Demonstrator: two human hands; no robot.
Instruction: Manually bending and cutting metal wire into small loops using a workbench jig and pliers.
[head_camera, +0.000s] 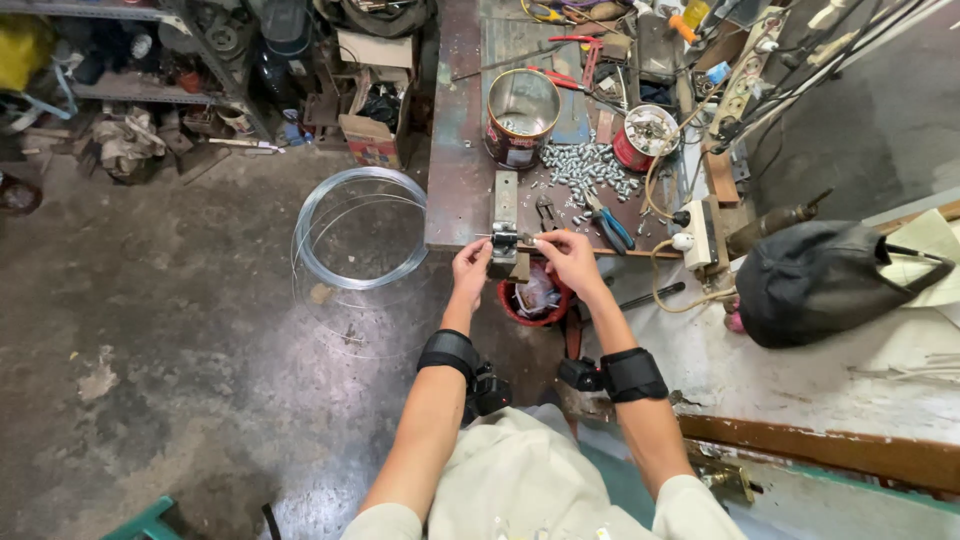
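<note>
What I pinch between my right hand (572, 262) and my left hand (470, 268) is too small to make out well; it looks like a short metal pin (527, 240), held level at the workbench (455, 190) edge. My right fingertips close on its near end, and my left fingers grip the small metal jig (505, 240) it meets, whose lower part my hands hide. Just beyond my grip lie small pliers (545, 210) and blue-handled pliers (610, 226), then a heap of silvery metal pieces (590, 170). Farther off, an open tin can (521, 116) looks nearly empty, and a red can (645, 137) holds more metal bits. Below my hands a red bucket (535, 300) holds crumpled scraps, half covered. A wire coil (355, 230) lies left on the floor.
</note>
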